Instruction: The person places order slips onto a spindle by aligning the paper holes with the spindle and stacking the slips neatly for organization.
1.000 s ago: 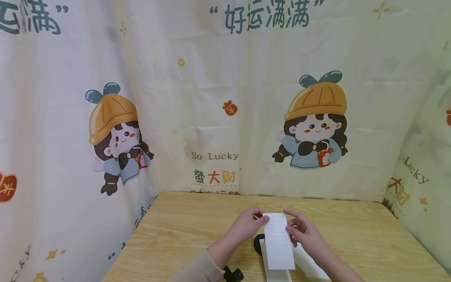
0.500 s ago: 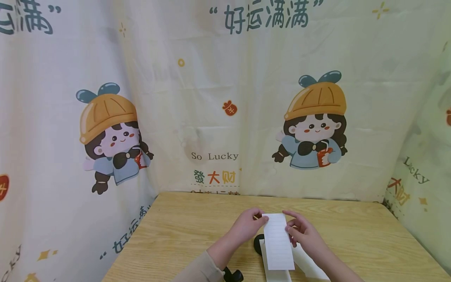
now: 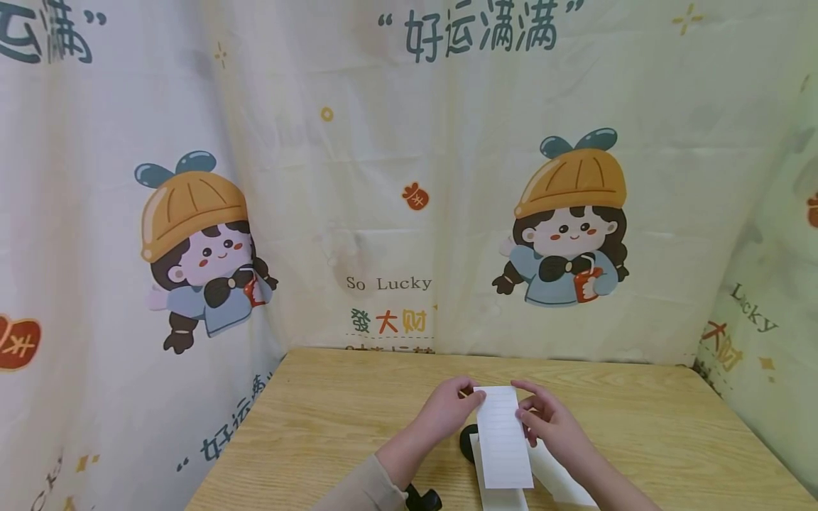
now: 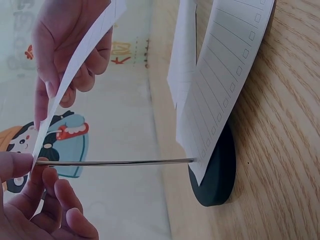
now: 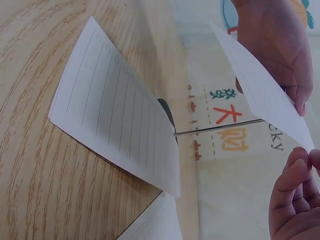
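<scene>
A narrow ruled paper slip is held raised between my two hands. My left hand pinches its upper left corner, thumb in front. On the slip's right edge, my right hand pinches with its thumb and fingers. Behind the slip, a thin metal rod rises from a round black base. Its upper end meets the slip close to my left fingers; I cannot tell whether it pierces the paper. Lower down, the rod passes through more ruled slips with small checkboxes, which lie at the base.
More white slips lie on the wooden table beneath my right forearm. A black object, partly cut off, is beside my left sleeve. A printed curtain encloses the table's back and sides.
Both hands and the raised slip stay almost still. The curtain on the left sways a little, shifting its printed figures.
</scene>
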{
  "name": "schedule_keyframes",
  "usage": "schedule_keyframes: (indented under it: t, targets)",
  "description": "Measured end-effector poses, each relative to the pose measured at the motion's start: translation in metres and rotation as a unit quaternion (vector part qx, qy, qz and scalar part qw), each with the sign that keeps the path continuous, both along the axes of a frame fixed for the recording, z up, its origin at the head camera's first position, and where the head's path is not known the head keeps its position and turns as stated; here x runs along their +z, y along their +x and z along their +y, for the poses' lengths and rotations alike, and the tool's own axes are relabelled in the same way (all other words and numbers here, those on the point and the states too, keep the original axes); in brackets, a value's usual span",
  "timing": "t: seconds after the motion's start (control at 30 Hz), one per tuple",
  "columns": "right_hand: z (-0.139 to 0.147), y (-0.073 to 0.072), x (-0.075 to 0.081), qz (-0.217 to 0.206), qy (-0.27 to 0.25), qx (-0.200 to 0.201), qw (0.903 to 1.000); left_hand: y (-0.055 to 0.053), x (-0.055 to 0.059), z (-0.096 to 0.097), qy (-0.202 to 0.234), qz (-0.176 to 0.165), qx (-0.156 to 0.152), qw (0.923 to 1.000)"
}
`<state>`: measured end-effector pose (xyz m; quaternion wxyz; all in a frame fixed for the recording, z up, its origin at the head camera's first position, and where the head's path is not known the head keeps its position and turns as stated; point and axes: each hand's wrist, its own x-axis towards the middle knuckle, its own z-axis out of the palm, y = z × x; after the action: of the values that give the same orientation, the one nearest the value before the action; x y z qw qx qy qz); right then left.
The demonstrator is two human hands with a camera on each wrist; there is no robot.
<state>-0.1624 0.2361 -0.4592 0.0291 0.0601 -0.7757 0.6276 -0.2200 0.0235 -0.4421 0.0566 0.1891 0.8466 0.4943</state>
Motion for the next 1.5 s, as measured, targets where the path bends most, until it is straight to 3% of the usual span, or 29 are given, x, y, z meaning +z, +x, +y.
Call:
schedule_keyframes:
  t: [0.8, 1.23, 1.5]
  targets:
    - [-0.003, -0.001, 0.0, -0.002, -0.004, -0.005, 1.0, -0.001, -0.001, 0.001, 0.045, -0.054, -0.002, 0.9975]
    - [-0.007, -0.001, -0.001, -0.008, -0.006, -0.019, 0.9998, -0.01, -0.012, -0.007, 0.07, -0.029, -0.036, 0.9965]
    - [-0.005, -0.003, -0.004, 0.002, -0.007, -0.007, 0.9999, -0.005, -0.007, -0.009, 0.071, -0.034, -0.017, 0.9968]
